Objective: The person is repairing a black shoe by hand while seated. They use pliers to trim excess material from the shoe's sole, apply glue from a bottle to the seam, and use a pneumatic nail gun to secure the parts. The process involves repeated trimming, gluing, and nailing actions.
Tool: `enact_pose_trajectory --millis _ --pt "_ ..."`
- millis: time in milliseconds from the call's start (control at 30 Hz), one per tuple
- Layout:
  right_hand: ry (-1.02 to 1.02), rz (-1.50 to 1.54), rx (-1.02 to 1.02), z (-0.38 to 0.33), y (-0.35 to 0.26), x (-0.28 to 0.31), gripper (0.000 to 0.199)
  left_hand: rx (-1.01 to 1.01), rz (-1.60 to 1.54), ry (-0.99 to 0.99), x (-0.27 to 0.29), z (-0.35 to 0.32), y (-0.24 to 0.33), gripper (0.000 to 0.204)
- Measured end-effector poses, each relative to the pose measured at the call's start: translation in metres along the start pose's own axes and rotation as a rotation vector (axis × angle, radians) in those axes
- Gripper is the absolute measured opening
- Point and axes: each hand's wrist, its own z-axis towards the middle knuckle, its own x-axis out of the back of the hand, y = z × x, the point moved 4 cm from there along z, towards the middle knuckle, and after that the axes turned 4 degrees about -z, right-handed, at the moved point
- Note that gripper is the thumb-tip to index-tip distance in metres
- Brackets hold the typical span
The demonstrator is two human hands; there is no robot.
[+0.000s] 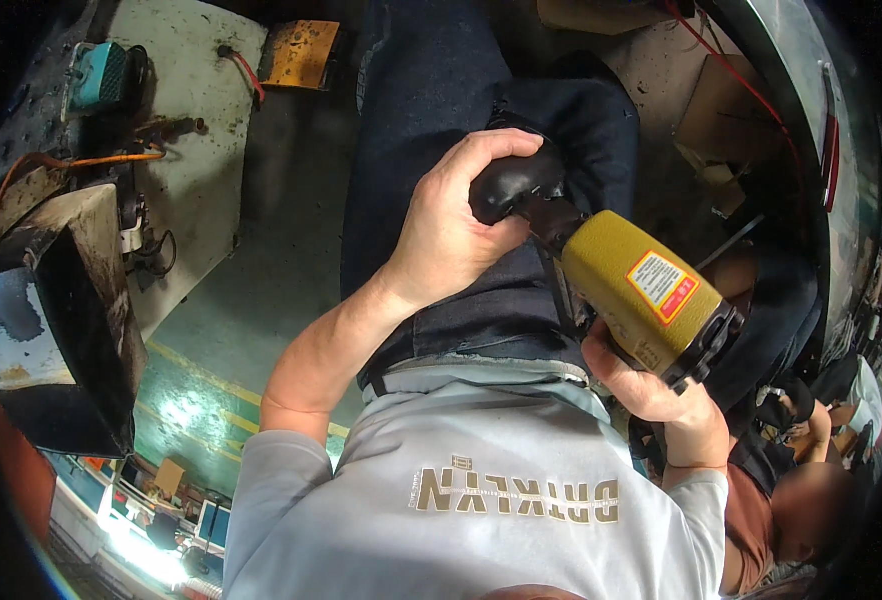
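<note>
Across my lap lies a power tool with a mustard-yellow body [611, 255] and a label on its side; its exact kind is unclear. A dark neck joins the body to a rounded black end [517, 188]. My left hand [453, 215] is closed round that black end, thumb below and fingers over the top. Under the yellow body, close to its black bolted end cap [706, 345], my right hand [651, 385] is wrapped round the tool. The body hides part of the right hand's fingers.
On the left stands a pale machine panel [176, 130] with a teal box [99, 78] and an orange cable [111, 158]. An orange metal plate [301, 52] is beyond it. Another person in a brown top [746, 515] is close at the lower right. A red cable [741, 80] hangs at the upper right.
</note>
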Motion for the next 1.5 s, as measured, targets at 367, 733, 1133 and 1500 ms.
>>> enact_pose_trajectory --millis 367,733,1133,1500 --pt "0.082 0.123 -0.081 0.0 0.009 0.015 0.022 0.109 -0.032 0.022 0.005 0.002 -0.001 0.05" --pt "1.041 0.169 0.08 -0.072 0.069 0.196 0.026 0.214 -0.416 0.193 0.036 0.006 -0.003 0.044" --pt "1.001 -1.094 -0.572 -0.084 0.251 0.469 0.062 0.292 -0.633 0.164 0.049 0.002 0.024 0.043" --pt "0.791 -0.41 0.331 0.051 0.044 0.144 0.02 0.408 -0.584 -0.103 0.052 0.026 0.028 0.055"
